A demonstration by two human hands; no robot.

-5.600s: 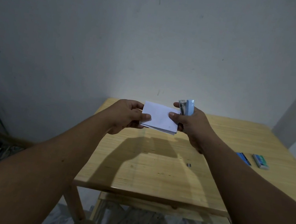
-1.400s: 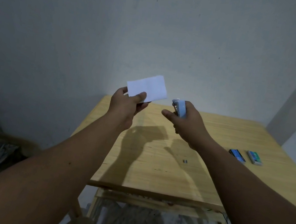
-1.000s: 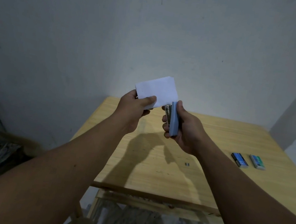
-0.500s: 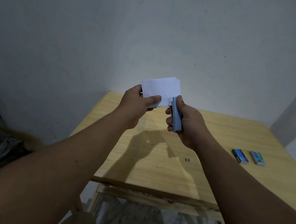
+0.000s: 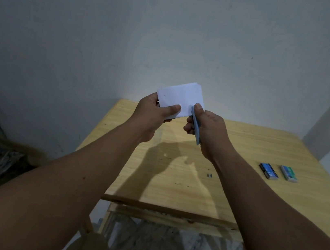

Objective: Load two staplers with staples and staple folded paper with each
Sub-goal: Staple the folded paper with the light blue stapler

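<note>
Folded white paper (image 5: 180, 98), pinched by the left hand (image 5: 154, 113), meets one light-blue stapler (image 5: 195, 127) gripped in the right hand (image 5: 208, 131); two small staple boxes (image 5: 268, 171) lie on the wooden worktop (image 5: 236, 189).

White folded paper (image 5: 180, 97) is up in the air above the table's far edge, tilted, with the light blue stapler (image 5: 195, 127) clamped on its right edge. Two staple boxes (image 5: 268, 171) lie side by side near the table's right edge.
</note>
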